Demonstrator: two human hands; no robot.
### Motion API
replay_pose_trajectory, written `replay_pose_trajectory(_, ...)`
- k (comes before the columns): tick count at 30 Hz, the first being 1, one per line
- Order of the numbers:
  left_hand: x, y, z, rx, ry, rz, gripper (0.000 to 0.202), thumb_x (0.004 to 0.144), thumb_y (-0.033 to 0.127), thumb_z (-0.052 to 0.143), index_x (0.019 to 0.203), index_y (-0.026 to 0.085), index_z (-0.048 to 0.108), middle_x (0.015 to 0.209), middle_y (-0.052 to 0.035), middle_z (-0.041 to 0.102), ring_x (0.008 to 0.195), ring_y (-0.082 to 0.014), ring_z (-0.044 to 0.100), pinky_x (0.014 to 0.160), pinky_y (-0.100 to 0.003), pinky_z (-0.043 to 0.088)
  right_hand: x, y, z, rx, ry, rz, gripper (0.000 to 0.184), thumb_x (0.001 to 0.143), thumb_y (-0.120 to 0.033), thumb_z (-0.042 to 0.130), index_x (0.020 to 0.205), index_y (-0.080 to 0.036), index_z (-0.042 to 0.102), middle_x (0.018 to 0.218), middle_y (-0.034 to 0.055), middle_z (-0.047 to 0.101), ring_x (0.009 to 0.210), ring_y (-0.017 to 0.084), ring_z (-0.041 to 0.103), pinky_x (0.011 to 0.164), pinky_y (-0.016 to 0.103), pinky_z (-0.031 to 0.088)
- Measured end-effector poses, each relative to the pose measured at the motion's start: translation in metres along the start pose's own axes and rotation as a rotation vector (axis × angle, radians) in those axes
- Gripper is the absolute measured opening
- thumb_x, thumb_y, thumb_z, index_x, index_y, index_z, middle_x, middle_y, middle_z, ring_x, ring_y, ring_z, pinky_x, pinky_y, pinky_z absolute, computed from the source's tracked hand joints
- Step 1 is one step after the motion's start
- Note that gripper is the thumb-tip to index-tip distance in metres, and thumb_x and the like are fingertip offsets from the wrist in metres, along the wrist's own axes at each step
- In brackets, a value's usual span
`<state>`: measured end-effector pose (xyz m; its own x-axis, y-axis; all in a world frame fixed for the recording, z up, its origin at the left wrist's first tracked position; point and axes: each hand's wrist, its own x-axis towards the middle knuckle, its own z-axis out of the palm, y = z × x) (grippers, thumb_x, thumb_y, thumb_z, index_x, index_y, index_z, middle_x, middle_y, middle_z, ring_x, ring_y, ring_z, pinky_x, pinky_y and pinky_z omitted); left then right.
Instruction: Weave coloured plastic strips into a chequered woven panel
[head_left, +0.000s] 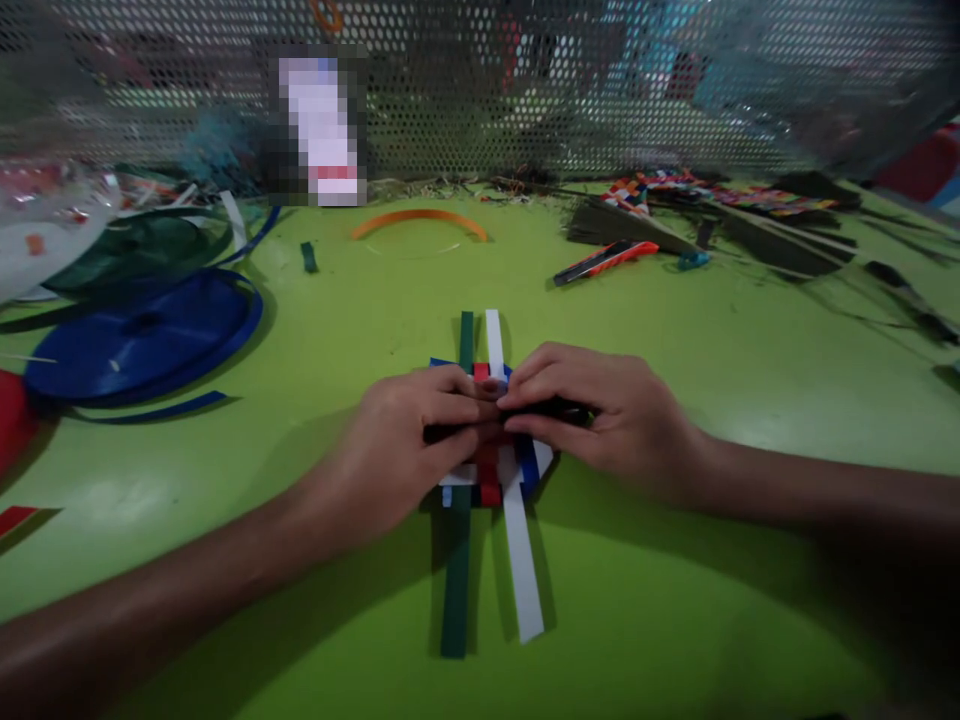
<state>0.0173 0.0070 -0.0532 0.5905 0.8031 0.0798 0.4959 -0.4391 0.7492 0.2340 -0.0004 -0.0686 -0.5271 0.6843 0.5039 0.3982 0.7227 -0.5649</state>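
A small weave of flat strips, red, blue, white and dark green, lies on the green table in front of me. A long green strip [455, 590] and a white strip [523, 570] stick out from its near and far sides. Through its middle runs a red strip [488, 478], with a blue strip [530, 462] at the right. My left hand [409, 435] pinches the weave from the left, fingers closed. From the right, my right hand [630, 415] pinches it too, fingertips almost touching the left ones. Fingers hide the centre of the weave and exactly which strip each hand grips.
A blue strip roll [142, 335] and a green roll [139, 250] lie at the left. Beyond the hands are an orange strip [420, 217] and a box cutter [606, 262]. Dark strips and a colourful woven piece [705, 190] lie at the back right, before a perforated metal panel [480, 100].
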Motion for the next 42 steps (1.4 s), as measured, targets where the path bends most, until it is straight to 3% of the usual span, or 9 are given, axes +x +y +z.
replay_pose_trajectory(6, -0.002, -0.002, 0.000, 0.031, 0.026, -0.020, 0.024, 0.089, 0.016, 0.060, 0.094, 0.028, 0.080, 0.107, 0.0002, 0.077, 0.096, -0.0194, 0.071, 0.085, -0.032, 0.056, -0.003, -0.004, 0.003, -0.126, 0.013, -0.002, 0.009, 0.094, -0.018, 0.064, 0.097, -0.020, 0.071, 0.099, 0.0079, 0.075, 0.092, 0.019, 0.070, 0.077, 0.031, 0.059)
replay_pose_trajectory(11, -0.003, -0.003, 0.001, -0.018, 0.050, -0.033, 0.024, 0.090, 0.018, 0.059, 0.093, 0.030, 0.080, 0.096, 0.0029, 0.078, 0.091, -0.0187, 0.073, 0.081, -0.031, 0.058, -0.004, -0.010, 0.007, -0.206, 0.035, -0.010, 0.011, 0.094, -0.015, 0.061, 0.097, -0.019, 0.070, 0.099, 0.0087, 0.075, 0.092, 0.019, 0.071, 0.078, 0.032, 0.060)
replay_pose_trajectory(20, -0.003, -0.008, 0.000, -0.047, 0.035, 0.067, 0.026, 0.093, 0.020, 0.055, 0.087, 0.029, 0.079, 0.096, 0.0037, 0.079, 0.092, -0.0167, 0.074, 0.083, -0.027, 0.059, -0.002, -0.011, 0.006, -0.189, 0.110, -0.033, 0.012, 0.093, -0.014, 0.063, 0.097, -0.021, 0.071, 0.098, 0.0066, 0.076, 0.090, 0.018, 0.072, 0.077, 0.031, 0.060)
replay_pose_trajectory(27, -0.004, -0.006, -0.003, -0.033, 0.051, 0.074, 0.030, 0.089, 0.020, 0.056, 0.109, 0.025, 0.078, 0.110, -0.0014, 0.078, 0.106, -0.0213, 0.072, 0.100, -0.036, 0.056, -0.002, -0.013, 0.001, -0.060, 0.146, 0.058, 0.012, 0.090, -0.014, 0.067, 0.095, -0.023, 0.073, 0.095, 0.0040, 0.075, 0.085, 0.016, 0.071, 0.075, 0.030, 0.059)
replay_pose_trajectory(34, -0.005, -0.001, -0.005, -0.031, 0.059, 0.011, 0.032, 0.089, 0.024, 0.059, 0.115, 0.026, 0.076, 0.114, -0.0027, 0.077, 0.104, -0.0226, 0.073, 0.097, -0.037, 0.059, 0.001, -0.013, -0.001, 0.009, 0.151, 0.203, 0.011, 0.089, -0.018, 0.069, 0.095, -0.025, 0.075, 0.092, 0.0020, 0.073, 0.084, 0.017, 0.070, 0.075, 0.030, 0.058)
replay_pose_trajectory(42, -0.004, 0.000, -0.003, 0.014, 0.022, 0.006, 0.040, 0.085, 0.020, 0.058, 0.122, 0.026, 0.073, 0.124, -0.0024, 0.073, 0.114, -0.0249, 0.069, 0.103, -0.041, 0.054, -0.004, -0.006, -0.005, -0.108, 0.108, 0.065, 0.016, 0.094, -0.017, 0.063, 0.100, -0.024, 0.075, 0.090, 0.0028, 0.078, 0.081, 0.017, 0.073, 0.073, 0.031, 0.059)
